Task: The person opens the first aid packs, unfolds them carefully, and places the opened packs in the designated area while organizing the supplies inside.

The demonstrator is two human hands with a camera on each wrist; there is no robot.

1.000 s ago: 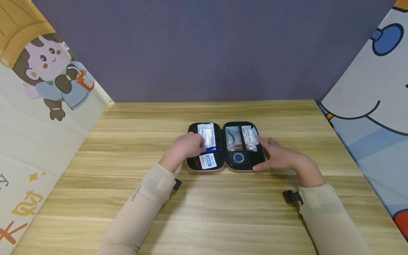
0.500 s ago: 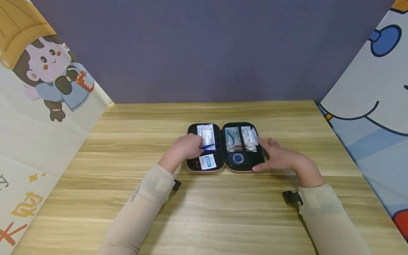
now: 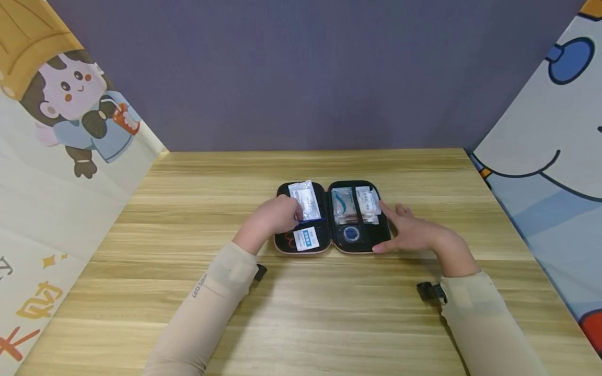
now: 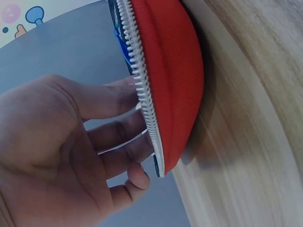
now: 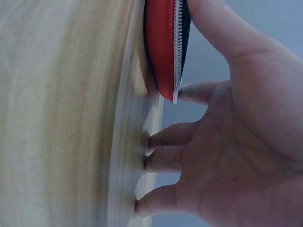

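Observation:
An unfolded red zip case (image 4: 173, 80) with black lining lies on the table. My left hand (image 3: 277, 214) reaches over the left rim of the case. Its thumb and finger pinch at the left end of blue tweezers (image 3: 311, 221); the rim hides the fingertips in the left wrist view. A white packet (image 3: 304, 200) lies tilted behind the tweezers, and a blue-and-white packet (image 3: 307, 238) lies in front. My right hand (image 3: 414, 232) has its fingers spread at the right edge, thumb and forefinger touching the case (image 5: 161, 47), the other fingertips on the table.
The right half of the case holds a clear-wrapped packet (image 3: 345, 202), white packets (image 3: 368, 199) under a black strap and a round blue-and-white item (image 3: 351, 233). Red loops (image 3: 290, 239) show at the left. A grey panel (image 3: 301, 78) stands behind the wooden table (image 3: 329, 313).
The white packet has tilted, its top shifting slightly left. The tweezers' two arms looked spread half a second ago and now look close together. My right hand has stayed in place.

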